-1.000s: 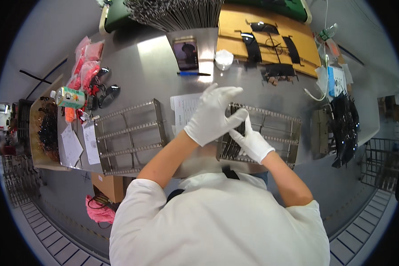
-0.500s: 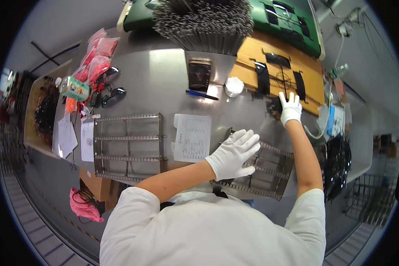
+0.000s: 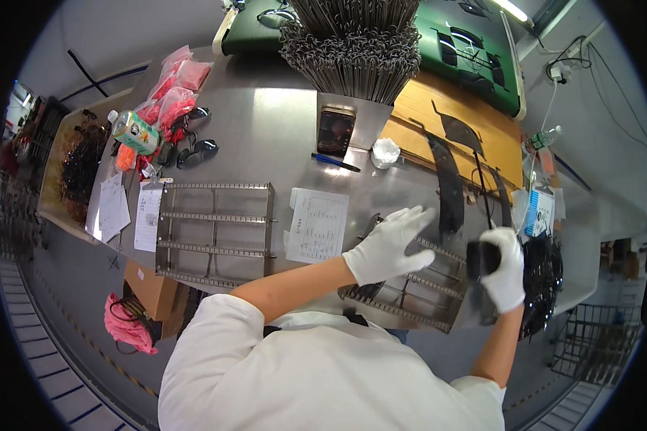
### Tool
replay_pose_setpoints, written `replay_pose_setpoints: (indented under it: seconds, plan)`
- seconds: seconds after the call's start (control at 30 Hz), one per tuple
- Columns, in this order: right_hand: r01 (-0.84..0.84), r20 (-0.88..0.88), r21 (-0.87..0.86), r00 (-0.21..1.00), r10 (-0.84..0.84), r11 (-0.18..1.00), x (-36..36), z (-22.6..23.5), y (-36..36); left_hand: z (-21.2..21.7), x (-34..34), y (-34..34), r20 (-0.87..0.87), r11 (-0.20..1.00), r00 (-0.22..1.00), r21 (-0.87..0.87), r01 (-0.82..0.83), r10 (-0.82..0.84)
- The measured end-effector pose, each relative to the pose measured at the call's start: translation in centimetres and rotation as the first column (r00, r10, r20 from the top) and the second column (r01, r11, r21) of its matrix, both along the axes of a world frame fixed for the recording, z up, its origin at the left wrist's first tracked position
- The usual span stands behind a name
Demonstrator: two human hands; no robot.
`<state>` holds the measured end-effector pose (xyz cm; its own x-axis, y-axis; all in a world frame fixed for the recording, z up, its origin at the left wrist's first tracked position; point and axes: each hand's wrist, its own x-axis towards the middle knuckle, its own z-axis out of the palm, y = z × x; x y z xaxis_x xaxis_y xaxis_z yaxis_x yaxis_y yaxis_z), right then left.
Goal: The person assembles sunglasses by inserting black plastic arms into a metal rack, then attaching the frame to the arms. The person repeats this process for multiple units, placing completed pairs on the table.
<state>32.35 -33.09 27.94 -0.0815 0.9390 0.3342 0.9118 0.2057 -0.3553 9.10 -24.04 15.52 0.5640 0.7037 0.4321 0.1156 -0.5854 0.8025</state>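
Observation:
My left hand (image 3: 387,248), in a white glove, has its fingers stretched out above the right slotted metal frame (image 3: 431,302), nearest its upper left corner. A few dark pieces lie in that frame by the hand. My white-gloved right hand (image 3: 507,269) is closed on the near end of a thin wire hanger (image 3: 482,179). Dark curved lens-like panels (image 3: 449,190) hang on the hanger, one of them close to the right fingers. The hanger slants from that hand up over the cardboard (image 3: 417,100), and its panels are partly blurred.
Another slotted metal frame (image 3: 216,244) and a printed sheet (image 3: 318,224) lie to the left. Behind them are a phone (image 3: 336,131), a blue pen (image 3: 338,163) and a white roll (image 3: 385,153). Bundled wire hooks (image 3: 349,61) stand at the back. A green tray (image 3: 428,36) holds another hanger.
My right hand has closed on the hanger, lifted it off the cardboard and drawn it toward me. The left hand has stayed over the frame, its fingers slightly shifted. The view has tilted.

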Motion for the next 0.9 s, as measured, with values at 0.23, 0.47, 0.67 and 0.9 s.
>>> replay_pose_setpoints:
  seconds: [0.23,0.47,0.67,0.9]
  plan:
    - [-0.001,0.122,0.151,0.992,-0.018,0.988,-6.3,-1.0,-5.4,5.8,2.5,0.7,0.849,0.501,0.528,-0.465,0.73,0.02]
    - [0.106,-0.848,-0.447,0.265,-0.458,0.888,-4.5,-12.0,-5.4,11.0,4.3,-2.7,0.243,0.933,0.935,0.315,0.174,-0.257]
    - [-0.004,-0.57,-0.413,0.781,-0.255,0.911,-8.2,-7.8,-3.0,10.9,-1.9,1.1,0.462,0.758,0.815,-0.371,0.536,-0.351]
    - [-0.148,-0.872,-0.485,0.155,-0.464,0.862,-8.7,-14.3,-5.2,10.9,-14.0,4.1,0.939,0.573,0.344,-0.283,0.769,0.003]
